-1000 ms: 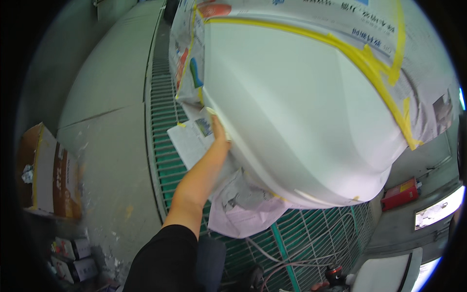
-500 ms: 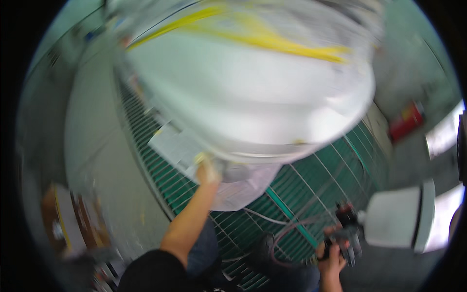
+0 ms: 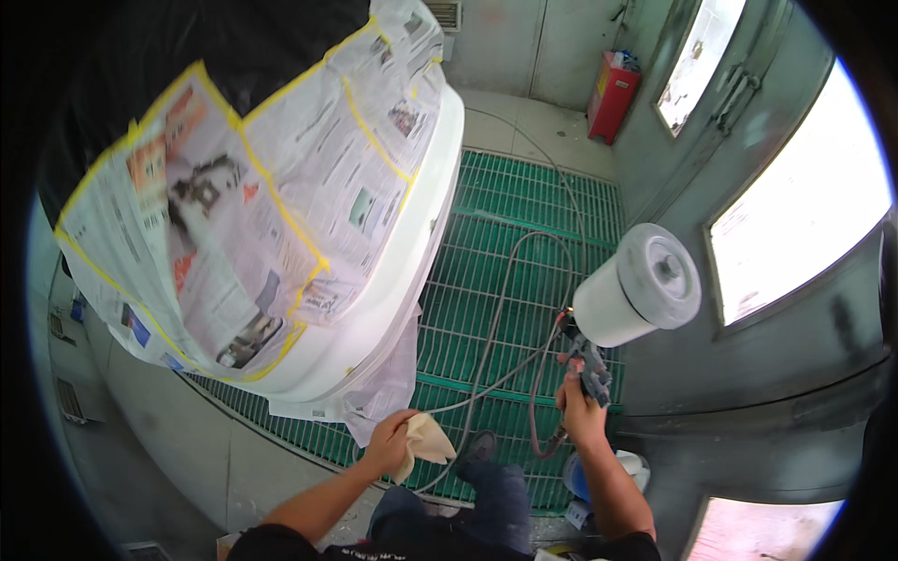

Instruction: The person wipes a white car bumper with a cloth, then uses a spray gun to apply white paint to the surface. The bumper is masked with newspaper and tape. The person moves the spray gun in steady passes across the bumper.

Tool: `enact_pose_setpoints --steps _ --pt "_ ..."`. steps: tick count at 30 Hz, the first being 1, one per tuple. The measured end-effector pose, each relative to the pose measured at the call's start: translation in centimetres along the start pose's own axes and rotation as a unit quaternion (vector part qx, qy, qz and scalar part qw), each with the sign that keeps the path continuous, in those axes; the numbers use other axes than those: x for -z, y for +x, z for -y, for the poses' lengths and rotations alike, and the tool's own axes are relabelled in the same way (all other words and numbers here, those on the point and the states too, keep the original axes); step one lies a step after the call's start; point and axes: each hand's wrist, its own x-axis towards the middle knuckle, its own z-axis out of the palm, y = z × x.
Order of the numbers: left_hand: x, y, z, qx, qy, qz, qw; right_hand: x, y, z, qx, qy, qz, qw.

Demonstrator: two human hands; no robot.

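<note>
My left hand is closed around a folded cream cloth, held out just off the near end of a white vehicle body. A thin grey hose passes close by that hand; whether the fingers touch it I cannot tell. In my right hand is a spray gun, gripped by its handle, with a big white lidded cup on it, tilted to the right. Newspaper masking edged with yellow tape covers the upper part of the body. Black sheeting lies beyond it.
Green floor grating lies underfoot, with a grey hose looped across it. A red box-like cabinet stands at the far wall. Grey panels with bright windows run along the right. A container with blue sits near my right forearm.
My view has swung to the right along the body. My left hand, earlier against the body's lower edge, is now away from it with the cloth. The spray gun is raised higher.
</note>
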Motion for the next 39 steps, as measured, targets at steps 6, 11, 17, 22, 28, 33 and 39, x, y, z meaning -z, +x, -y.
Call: enact_pose_setpoints --steps 6,11,17,22,28,33,39 --pt "-10.6 9.0 -24.4 -0.235 0.075 0.190 0.950 8.2 5.7 8.7 -0.078 -0.005 -0.049 0.996" --pt "-17.9 12.5 -37.4 -0.457 0.136 0.166 0.863 10.5 10.1 12.1 0.011 0.005 -0.036 0.999" --pt "-23.9 21.2 -42.2 -0.545 0.238 0.215 0.775 12.6 16.3 13.5 0.077 0.071 -0.006 0.994" --pt "-28.2 31.0 -43.1 -0.625 0.228 0.214 0.715 14.7 25.1 13.2 0.119 -0.032 -0.001 0.992" --pt "-31.4 44.7 -47.6 -0.615 0.239 0.226 0.717 17.0 39.9 14.4 0.060 0.021 0.018 0.998" --pt "-33.3 55.3 -52.1 -0.613 0.271 0.222 0.708 18.2 51.6 15.7 0.100 -0.003 0.028 0.995" --pt "-36.0 66.8 -54.4 -0.601 0.301 0.184 0.717 19.7 65.0 15.3 0.121 0.009 0.069 0.990"
